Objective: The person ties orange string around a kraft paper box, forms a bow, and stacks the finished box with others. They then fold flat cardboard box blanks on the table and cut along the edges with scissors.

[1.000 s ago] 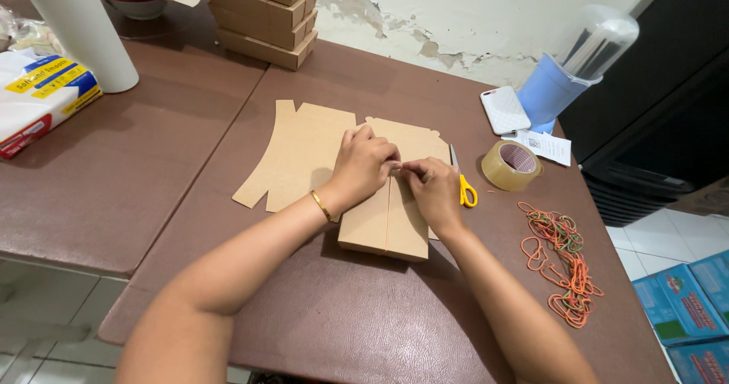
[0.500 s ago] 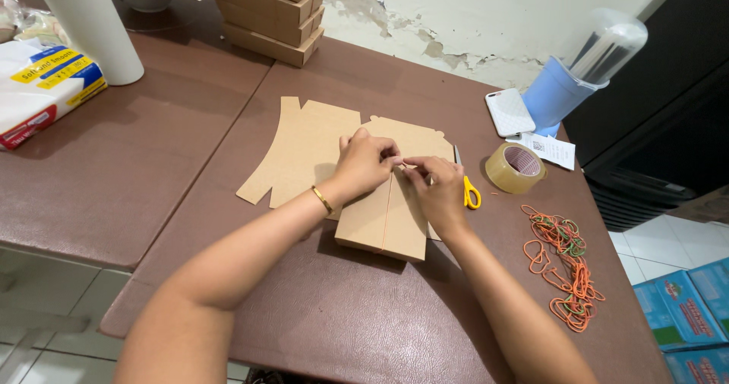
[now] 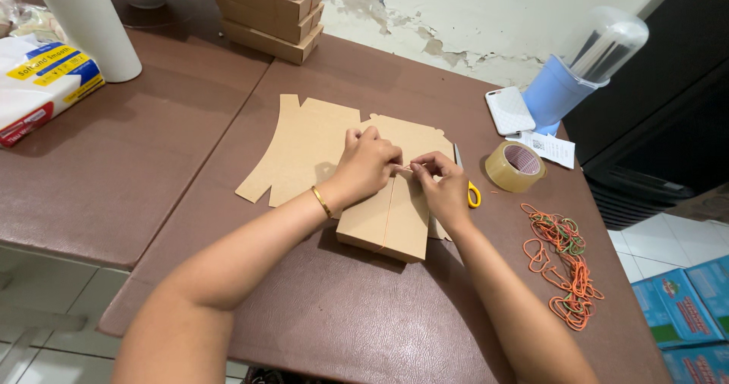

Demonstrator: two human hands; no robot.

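A closed brown cardboard box [image 3: 383, 221] lies on the dark brown table [image 3: 319, 308], on top of flat unfolded box blanks [image 3: 304, 145]. An orange rubber band [image 3: 386, 217] runs lengthwise over the box lid. My left hand [image 3: 368, 162], with a gold bangle at the wrist, pinches the band at the box's far edge. My right hand [image 3: 443, 185] pinches the same band right beside it. The two sets of fingertips touch above the box.
Yellow-handled scissors [image 3: 472, 194] lie by my right hand. A tape roll [image 3: 513, 166], a white phone [image 3: 509, 110], a paper slip, a blue jug [image 3: 566, 88] and a pile of rubber bands [image 3: 566, 266] are at right. Stacked boxes [image 3: 269, 12], a white cylinder [image 3: 87, 23] and a packet [image 3: 38, 88] sit at the back left.
Both hands stay at the box's far edge, fingers working the band slightly. The box and blanks have not moved on the table.
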